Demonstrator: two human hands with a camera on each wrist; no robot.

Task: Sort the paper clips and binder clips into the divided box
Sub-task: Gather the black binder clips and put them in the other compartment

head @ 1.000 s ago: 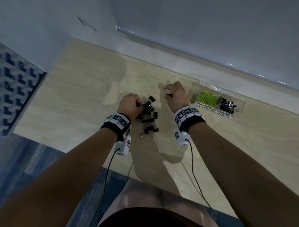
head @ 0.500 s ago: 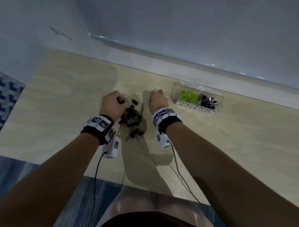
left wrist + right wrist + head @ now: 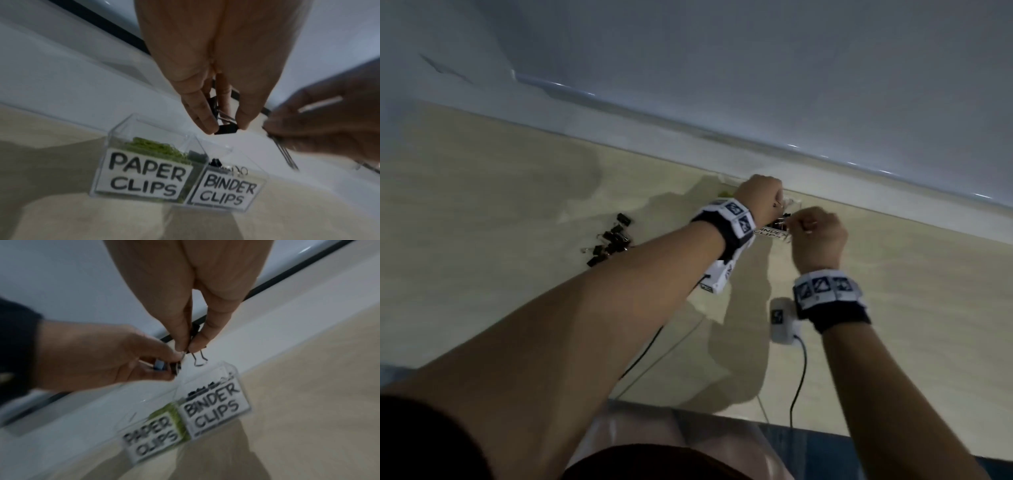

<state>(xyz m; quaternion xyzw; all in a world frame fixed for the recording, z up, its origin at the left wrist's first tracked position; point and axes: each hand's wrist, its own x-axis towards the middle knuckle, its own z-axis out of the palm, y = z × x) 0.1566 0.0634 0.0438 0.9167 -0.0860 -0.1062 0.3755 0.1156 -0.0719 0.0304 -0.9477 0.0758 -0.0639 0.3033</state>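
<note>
Several loose binder clips point(image 3: 610, 242) lie in a heap on the table point(image 3: 482, 212), well left of both my hands. My left hand point(image 3: 760, 198) pinches one black binder clip point(image 3: 226, 129) by its body, thumb and finger pressed on either side, over the divided box point(image 3: 224, 205). Green paper clips point(image 3: 156, 150) fill the left compartment; black clips sit in the right one, labelled BINDER CLIPS. My right hand point(image 3: 816, 236) pinches another binder clip point(image 3: 198, 356), its wire loop hanging below the fingertips. I judge these light, stiff, springy, with slick wire arms; the flat body gives the surer hold. Should drop straight in without bouncing out.
</note>
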